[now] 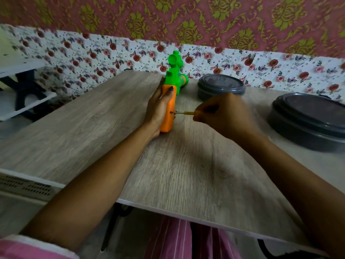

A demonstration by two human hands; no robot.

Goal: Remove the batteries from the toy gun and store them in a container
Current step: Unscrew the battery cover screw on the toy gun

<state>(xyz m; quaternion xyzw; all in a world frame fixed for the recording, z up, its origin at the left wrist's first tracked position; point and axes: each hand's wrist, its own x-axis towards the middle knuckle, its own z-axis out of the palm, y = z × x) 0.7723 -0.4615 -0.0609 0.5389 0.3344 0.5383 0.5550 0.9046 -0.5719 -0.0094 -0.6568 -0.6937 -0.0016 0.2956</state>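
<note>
A toy gun (170,107) with an orange grip and green body stands on edge on the wooden table (104,128), muzzle pointing away from me. My left hand (158,107) grips the orange handle from the left, thumb on top. My right hand (222,114) holds a small yellow-handled screwdriver (183,112), its tip set against a screw on the right side of the orange grip. No batteries are visible. A dark round container (221,88) with its lid on sits behind my right hand.
A second, larger dark lidded container (309,124) sits at the right edge of the table. Floral fabric and patterned wallpaper back the table. A white shelf unit (22,101) stands to the left, beyond the table's edge.
</note>
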